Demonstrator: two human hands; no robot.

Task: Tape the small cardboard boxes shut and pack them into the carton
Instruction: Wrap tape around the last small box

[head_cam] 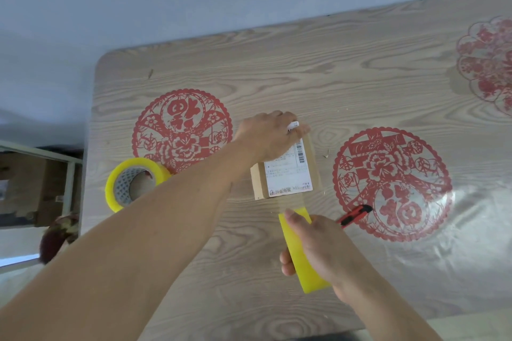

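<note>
With the left hand (270, 135) pressing the small box (285, 174) onto the bench (360, 69), the right hand's (318, 246) grip, wrapped round the tape roll (302, 252), should pull the strip taut and straight.

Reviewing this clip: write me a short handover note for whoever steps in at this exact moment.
Left hand: presses on the far end of the small box, holding it on the table.
Right hand: grips a yellow tape roll, with a clear strip pulled from it to the box's near edge.
A spare tape roll lies left of the box; a red cutter lies right of the right hand.
Done: tape run along the box top.
Left: cut the strip, press it down, pack the box. The carton is not clearly in view.
</note>
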